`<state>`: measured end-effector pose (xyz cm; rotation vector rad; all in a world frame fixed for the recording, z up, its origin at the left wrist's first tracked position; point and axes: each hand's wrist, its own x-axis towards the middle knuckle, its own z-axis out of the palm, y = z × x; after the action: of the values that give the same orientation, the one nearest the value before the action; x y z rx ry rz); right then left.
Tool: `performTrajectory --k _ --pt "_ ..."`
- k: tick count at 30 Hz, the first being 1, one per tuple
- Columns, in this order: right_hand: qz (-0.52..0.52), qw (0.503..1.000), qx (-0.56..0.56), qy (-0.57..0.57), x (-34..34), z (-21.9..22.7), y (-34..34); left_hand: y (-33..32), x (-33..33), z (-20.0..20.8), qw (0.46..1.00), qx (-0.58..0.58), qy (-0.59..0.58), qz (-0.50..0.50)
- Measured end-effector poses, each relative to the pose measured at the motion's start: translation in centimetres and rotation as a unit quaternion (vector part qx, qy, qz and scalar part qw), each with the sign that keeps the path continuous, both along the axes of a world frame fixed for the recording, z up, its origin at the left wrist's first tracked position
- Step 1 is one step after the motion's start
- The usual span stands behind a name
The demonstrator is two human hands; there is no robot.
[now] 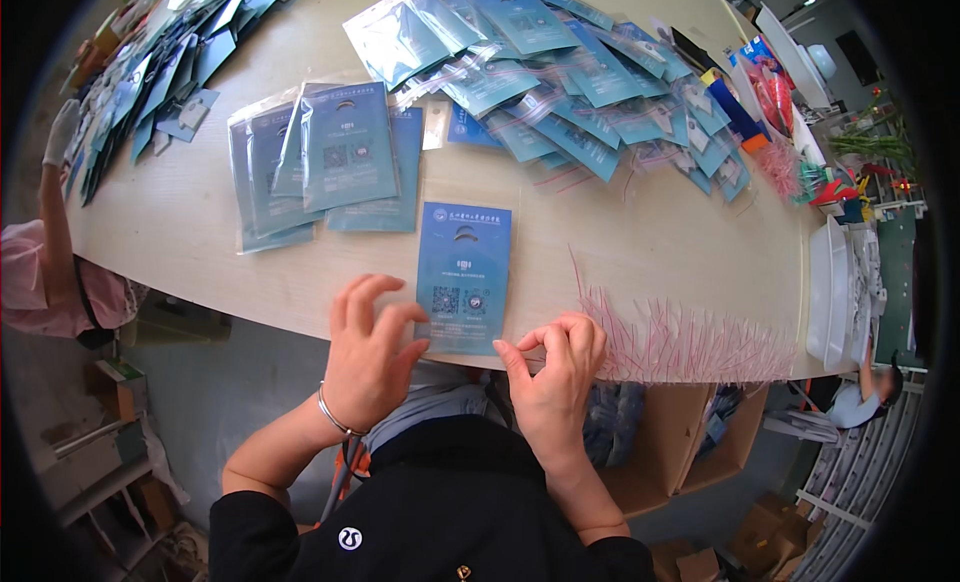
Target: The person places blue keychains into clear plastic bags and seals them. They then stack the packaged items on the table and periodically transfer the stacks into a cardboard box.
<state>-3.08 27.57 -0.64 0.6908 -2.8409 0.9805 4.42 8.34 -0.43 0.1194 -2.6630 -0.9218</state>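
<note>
A blue printed card [465,272] in a clear plastic sleeve lies upright in front of me at the table's near edge. My left hand [372,342] is beside its lower left edge, fingers bent and apart, with nothing visible in them. At its lower right corner, my right hand [555,357] has thumb and forefinger drawn together in a pinch. What sits between those fingertips is too small to make out. Just right of that hand, many thin pink-and-clear plastic strips [690,342] lie along the table edge.
A small stack of bagged blue cards [350,152] lies beyond my left hand. Farther back spreads a large heap of them [590,92]. Another pile [150,92] is at the far left, near a person's gloved hand [62,132]. A white tray [828,292] stands at the right edge.
</note>
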Motion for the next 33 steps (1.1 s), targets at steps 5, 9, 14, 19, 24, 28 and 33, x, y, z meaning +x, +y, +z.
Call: performTrajectory --k 5,9,14,19,24,28,33 --pt "0.020 0.999 0.018 0.023 0.3 0.1 0.1 2.3 -0.7 -0.7 0.975 -0.151 -0.016 -0.163" --pt "0.080 0.997 -0.017 -0.003 -1.3 1.4 0.6 1.5 0.3 -1.7 0.960 -0.210 0.053 -0.177" --pt "0.154 0.970 0.064 0.179 -7.9 4.4 -2.3 -2.1 3.5 -0.7 0.928 -0.212 0.192 -0.240" --pt "0.222 0.926 0.154 0.265 -13.7 1.3 -6.1 -5.9 1.0 3.9 0.912 -0.312 0.237 -0.125" --pt "0.236 0.929 0.118 0.260 -13.0 0.5 -8.4 -9.9 -4.8 0.6 0.932 -0.358 -0.012 0.057" --pt "0.255 0.930 0.138 0.223 -8.1 1.7 -6.0 -9.2 -5.4 0.5 0.944 -0.319 -0.055 0.068" --pt "0.302 0.922 0.155 0.185 -1.4 1.4 -3.5 -5.1 -6.3 1.0 0.974 -0.193 -0.021 -0.117"
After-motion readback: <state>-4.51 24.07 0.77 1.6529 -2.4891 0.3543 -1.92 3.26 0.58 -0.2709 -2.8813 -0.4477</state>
